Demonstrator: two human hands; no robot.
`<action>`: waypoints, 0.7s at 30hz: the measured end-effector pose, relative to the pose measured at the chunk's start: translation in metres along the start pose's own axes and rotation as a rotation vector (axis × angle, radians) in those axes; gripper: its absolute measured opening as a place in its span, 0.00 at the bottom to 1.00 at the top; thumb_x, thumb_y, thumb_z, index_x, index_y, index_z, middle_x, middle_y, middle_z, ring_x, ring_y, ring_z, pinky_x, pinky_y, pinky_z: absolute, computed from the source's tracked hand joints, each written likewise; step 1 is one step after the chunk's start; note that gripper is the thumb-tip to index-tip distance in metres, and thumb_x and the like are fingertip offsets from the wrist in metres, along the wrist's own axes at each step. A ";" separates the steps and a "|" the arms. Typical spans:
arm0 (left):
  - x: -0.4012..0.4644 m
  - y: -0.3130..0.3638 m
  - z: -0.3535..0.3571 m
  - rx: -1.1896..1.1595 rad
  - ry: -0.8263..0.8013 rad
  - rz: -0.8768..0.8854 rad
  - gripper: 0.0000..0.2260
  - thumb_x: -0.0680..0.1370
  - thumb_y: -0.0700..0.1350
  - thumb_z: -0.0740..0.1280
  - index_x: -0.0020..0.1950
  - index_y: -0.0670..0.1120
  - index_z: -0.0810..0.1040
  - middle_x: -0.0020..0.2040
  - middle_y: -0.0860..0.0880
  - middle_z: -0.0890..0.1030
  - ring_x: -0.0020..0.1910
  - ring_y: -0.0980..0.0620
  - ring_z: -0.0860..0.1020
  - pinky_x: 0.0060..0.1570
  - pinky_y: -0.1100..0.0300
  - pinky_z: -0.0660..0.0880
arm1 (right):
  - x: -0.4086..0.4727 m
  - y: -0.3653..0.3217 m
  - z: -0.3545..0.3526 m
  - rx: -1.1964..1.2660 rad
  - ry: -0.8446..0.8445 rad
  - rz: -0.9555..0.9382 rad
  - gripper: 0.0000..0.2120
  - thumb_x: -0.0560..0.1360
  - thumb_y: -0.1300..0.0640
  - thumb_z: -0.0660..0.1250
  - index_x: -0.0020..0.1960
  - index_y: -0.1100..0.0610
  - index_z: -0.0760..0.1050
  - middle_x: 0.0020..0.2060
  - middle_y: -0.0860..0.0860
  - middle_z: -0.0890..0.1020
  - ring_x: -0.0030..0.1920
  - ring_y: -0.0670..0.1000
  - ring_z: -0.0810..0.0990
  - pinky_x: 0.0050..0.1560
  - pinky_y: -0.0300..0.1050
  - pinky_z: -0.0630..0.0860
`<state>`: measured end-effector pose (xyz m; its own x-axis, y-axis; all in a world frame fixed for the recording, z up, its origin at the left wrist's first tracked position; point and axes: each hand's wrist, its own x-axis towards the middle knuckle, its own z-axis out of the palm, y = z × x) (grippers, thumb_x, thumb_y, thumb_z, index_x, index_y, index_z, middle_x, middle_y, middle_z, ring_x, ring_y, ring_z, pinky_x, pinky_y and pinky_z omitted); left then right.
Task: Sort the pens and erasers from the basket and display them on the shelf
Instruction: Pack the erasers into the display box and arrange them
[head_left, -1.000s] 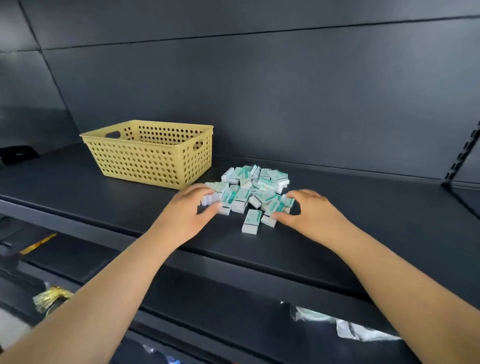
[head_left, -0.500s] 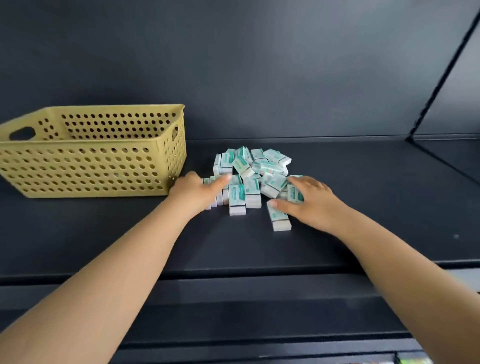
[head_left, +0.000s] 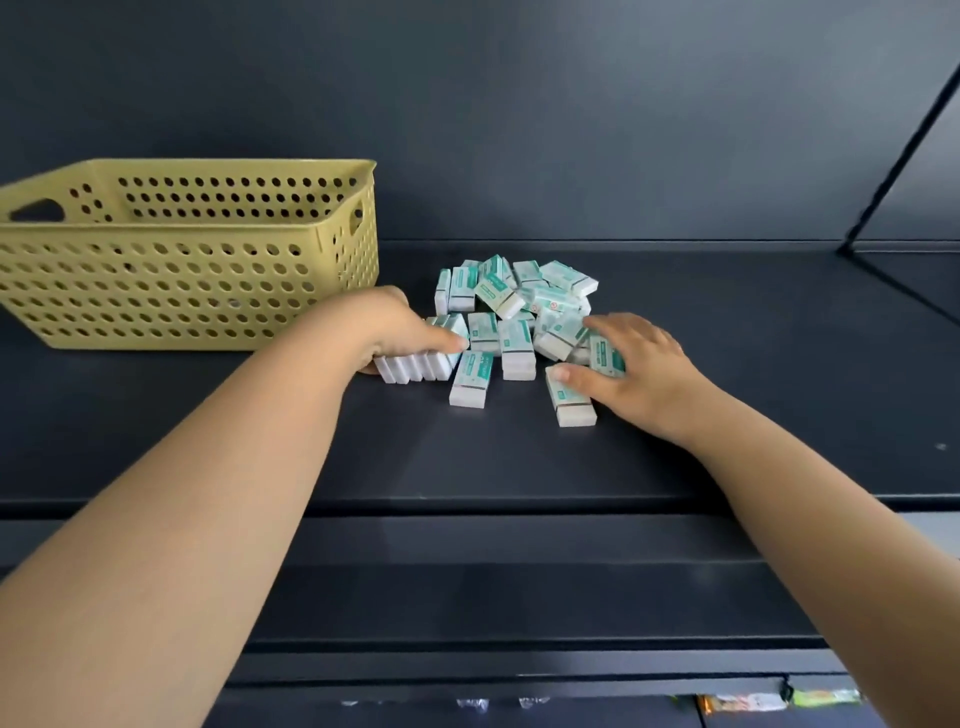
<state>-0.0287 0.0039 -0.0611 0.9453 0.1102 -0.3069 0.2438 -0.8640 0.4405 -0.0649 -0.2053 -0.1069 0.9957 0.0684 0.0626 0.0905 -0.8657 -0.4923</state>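
On the dark shelf (head_left: 519, 457), left of the left hand's fingers, stands the yellow perforated basket (head_left: 187, 291), its near corner just beside that hand; a second ago the view looked down at it from farther off, and the head has since come lower and closer, so the basket now fills the left of the picture. No pens show in it through the holes, though its floor is hidden.

Between and beyond the fingertips of both hands lies the loose heap of erasers (head_left: 519, 301), green-and-white sleeved blocks, tumbled at all angles.

The left hand (head_left: 384, 332) has changed most: half a second ago it only rested against the heap, and now its curled fingers and thumb clasp a row of erasers (head_left: 413, 366) squared side by side on edge, ends facing the camera. That suggests the tidy display has begun.

The right hand (head_left: 639, 374) is much where it was, fingers spread and bent over the heap's right edge, thumb tip pressing one flat eraser (head_left: 571, 408) to the shelf. Whether it pinches the eraser beneath its fingers I cannot tell.
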 end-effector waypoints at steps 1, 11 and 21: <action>0.000 -0.004 -0.001 -0.133 -0.003 -0.003 0.31 0.70 0.55 0.72 0.65 0.38 0.67 0.57 0.42 0.75 0.53 0.45 0.76 0.56 0.51 0.75 | -0.001 -0.004 -0.003 -0.003 0.050 -0.017 0.34 0.70 0.39 0.63 0.72 0.50 0.61 0.72 0.50 0.60 0.73 0.52 0.53 0.72 0.48 0.51; -0.054 -0.024 0.020 -1.169 -0.454 0.118 0.13 0.62 0.47 0.70 0.44 0.47 0.80 0.42 0.48 0.83 0.38 0.53 0.81 0.42 0.59 0.79 | -0.014 -0.074 0.006 0.520 -0.222 -0.352 0.44 0.65 0.51 0.74 0.73 0.45 0.51 0.69 0.43 0.63 0.68 0.40 0.61 0.67 0.35 0.58; -0.049 -0.027 0.013 -1.307 -0.500 0.090 0.15 0.69 0.49 0.68 0.54 0.45 0.79 0.51 0.44 0.81 0.45 0.49 0.81 0.46 0.56 0.79 | 0.003 -0.073 0.013 0.581 -0.298 -0.389 0.44 0.63 0.57 0.77 0.67 0.40 0.54 0.57 0.45 0.72 0.59 0.44 0.73 0.64 0.39 0.68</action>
<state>-0.0848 0.0151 -0.0692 0.8596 -0.3435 -0.3783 0.4714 0.2475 0.8465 -0.0683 -0.1357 -0.0817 0.8457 0.5178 0.1291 0.3508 -0.3572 -0.8657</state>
